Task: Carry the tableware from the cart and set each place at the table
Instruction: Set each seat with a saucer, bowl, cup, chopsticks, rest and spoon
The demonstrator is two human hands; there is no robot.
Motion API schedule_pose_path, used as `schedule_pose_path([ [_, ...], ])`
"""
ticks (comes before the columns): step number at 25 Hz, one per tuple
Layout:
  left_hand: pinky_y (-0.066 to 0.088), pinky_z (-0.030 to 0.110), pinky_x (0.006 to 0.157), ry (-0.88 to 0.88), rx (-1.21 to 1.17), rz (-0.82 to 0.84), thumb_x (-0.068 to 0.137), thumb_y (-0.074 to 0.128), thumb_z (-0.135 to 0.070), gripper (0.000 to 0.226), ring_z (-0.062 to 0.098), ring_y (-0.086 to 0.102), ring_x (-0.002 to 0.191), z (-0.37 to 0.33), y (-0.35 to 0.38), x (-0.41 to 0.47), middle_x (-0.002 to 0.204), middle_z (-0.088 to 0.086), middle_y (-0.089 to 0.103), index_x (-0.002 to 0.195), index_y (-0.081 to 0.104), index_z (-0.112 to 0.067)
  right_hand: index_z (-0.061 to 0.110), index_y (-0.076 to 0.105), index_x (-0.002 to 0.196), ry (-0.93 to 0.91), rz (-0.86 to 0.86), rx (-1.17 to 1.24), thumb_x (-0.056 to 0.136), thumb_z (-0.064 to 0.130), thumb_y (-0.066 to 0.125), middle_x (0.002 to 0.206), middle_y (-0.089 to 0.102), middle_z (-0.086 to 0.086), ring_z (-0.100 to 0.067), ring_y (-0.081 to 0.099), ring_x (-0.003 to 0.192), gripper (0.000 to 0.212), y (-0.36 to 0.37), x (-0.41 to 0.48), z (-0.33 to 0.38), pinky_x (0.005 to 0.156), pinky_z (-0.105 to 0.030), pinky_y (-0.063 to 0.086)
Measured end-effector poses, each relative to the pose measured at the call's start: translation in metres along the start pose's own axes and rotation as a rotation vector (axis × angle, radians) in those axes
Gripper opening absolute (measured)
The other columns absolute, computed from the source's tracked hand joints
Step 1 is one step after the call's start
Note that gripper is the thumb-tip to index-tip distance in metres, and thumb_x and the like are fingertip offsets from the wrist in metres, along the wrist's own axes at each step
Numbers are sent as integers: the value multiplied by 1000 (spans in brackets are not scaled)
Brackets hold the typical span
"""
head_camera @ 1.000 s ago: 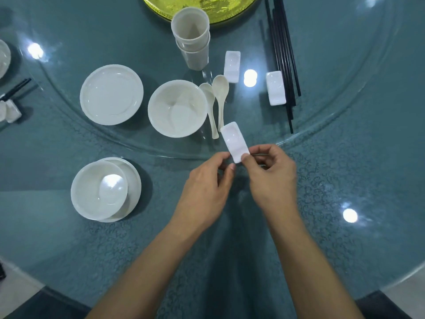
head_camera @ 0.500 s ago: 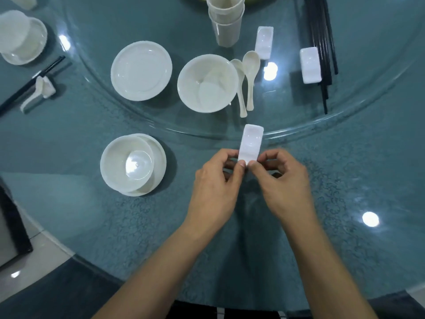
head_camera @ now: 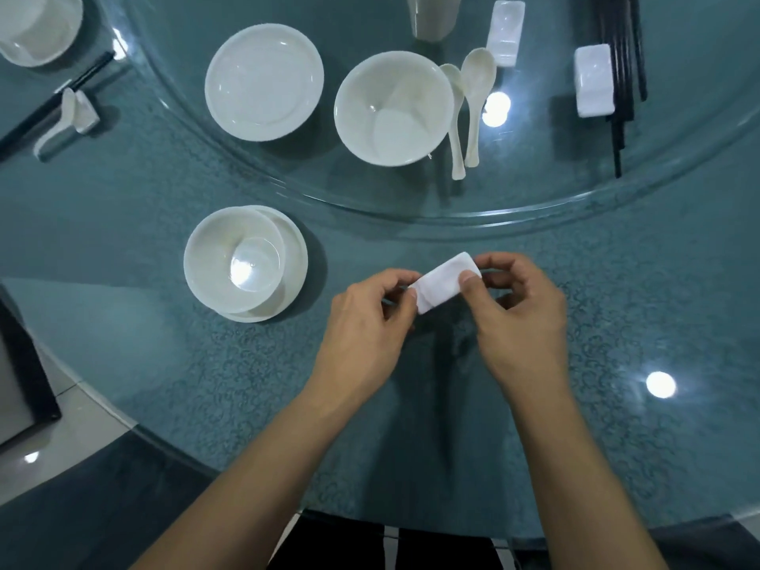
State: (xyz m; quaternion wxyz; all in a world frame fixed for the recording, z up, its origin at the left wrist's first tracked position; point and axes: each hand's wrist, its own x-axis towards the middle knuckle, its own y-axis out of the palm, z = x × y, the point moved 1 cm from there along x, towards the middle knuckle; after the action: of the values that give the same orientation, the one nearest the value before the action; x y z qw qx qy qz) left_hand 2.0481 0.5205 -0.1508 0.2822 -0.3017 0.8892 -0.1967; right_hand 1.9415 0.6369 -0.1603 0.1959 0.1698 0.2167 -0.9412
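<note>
Where the teal table [head_camera: 164,364] curves away at the far left, a white dish [head_camera: 33,30] is cut off by the frame's edge. Just near of it, a pair of black chopsticks [head_camera: 90,72] and a white spoon [head_camera: 53,133] lean on a small rest [head_camera: 88,117]. To the right, on the table's near part, a small bowl [head_camera: 234,261] sits off-centre on a saucer [head_camera: 294,257]. Beyond them, on the glass turntable [head_camera: 534,174], lie a shallow plate [head_camera: 263,80] and a deep bowl [head_camera: 395,106], with two spoons [head_camera: 477,96] side by side just right of the bowl and the base of a cup [head_camera: 432,18] at the far edge.

At centre, near the turntable's rim, the person's left hand [head_camera: 366,322] pinches the left end of a white chopstick rest [head_camera: 446,281] between thumb and fingers, while the right hand [head_camera: 522,314] pinches its right end the same way. The chopstick rest is tilted, its right end farther away. It is low over the table, well right of the saucer; whether it touches the surface cannot be told.

Farther right on the turntable lie a spare rest [head_camera: 505,32] and another rest [head_camera: 594,80], the latter against a bundle of chopsticks [head_camera: 617,35].
</note>
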Motion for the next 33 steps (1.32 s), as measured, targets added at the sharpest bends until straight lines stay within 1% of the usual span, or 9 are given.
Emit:
schedule_pose_path([
  [3,47,12,70,3,29,-39,98,61,-19,23,0,67,74,7,-6,0,77,-17,70,115,74,-27,27,73,88,6,25,-59,88,23,74,79,71,18,1,65,72,4,3,1,2,68,-16,47],
  [5,50,18,72,-26,6,-93,98,62,-21,23,4,67,73,13,-9,0,81,-14,69,119,70,-28,25,74,85,-1,19,-102,87,24,75,75,71,18,2,65,73,3,6,0,3,70,-15,48],
  [7,57,31,76,-65,-42,-145,96,64,-21,22,9,69,74,18,-11,1,89,-8,70,118,66,-27,26,74,81,6,7,-150,87,26,74,74,71,17,1,66,74,6,11,0,1,74,-21,51],
  [9,59,35,78,-82,-69,-189,95,66,-19,20,8,70,76,24,-14,3,95,-7,71,115,66,-24,29,72,76,12,10,-209,87,30,73,73,70,16,-1,66,74,11,17,-1,0,76,-26,53],
  [16,48,7,75,-90,-21,-207,97,64,-18,21,-7,64,87,32,-24,6,102,-16,69,118,68,-19,31,71,71,2,47,-323,87,33,72,68,68,17,-3,66,71,16,31,-5,7,71,-26,50],
  [20,48,9,81,-61,15,-228,98,63,-19,24,-4,63,89,33,-29,8,106,-13,71,121,68,-18,32,70,68,5,46,-340,86,36,73,65,67,17,-1,66,69,19,39,-4,8,69,-25,51],
  [24,49,17,87,-55,56,-234,99,61,-22,25,1,61,94,35,-33,8,110,-10,66,123,68,-20,26,76,75,5,44,-341,85,37,73,69,70,14,-5,67,70,15,44,-2,8,71,-28,54],
  [29,41,4,80,-45,87,-209,99,61,-20,24,-5,58,91,36,-35,8,105,-11,62,121,69,-22,25,76,76,31,46,-345,86,38,73,70,70,13,-6,67,71,16,45,5,9,72,-29,54],
  [33,40,1,81,-49,82,-196,99,61,-20,27,-9,56,96,31,-38,7,108,-11,60,125,65,-21,22,75,78,49,45,-332,89,39,70,67,68,11,-7,66,67,21,46,6,12,68,-29,53],
])
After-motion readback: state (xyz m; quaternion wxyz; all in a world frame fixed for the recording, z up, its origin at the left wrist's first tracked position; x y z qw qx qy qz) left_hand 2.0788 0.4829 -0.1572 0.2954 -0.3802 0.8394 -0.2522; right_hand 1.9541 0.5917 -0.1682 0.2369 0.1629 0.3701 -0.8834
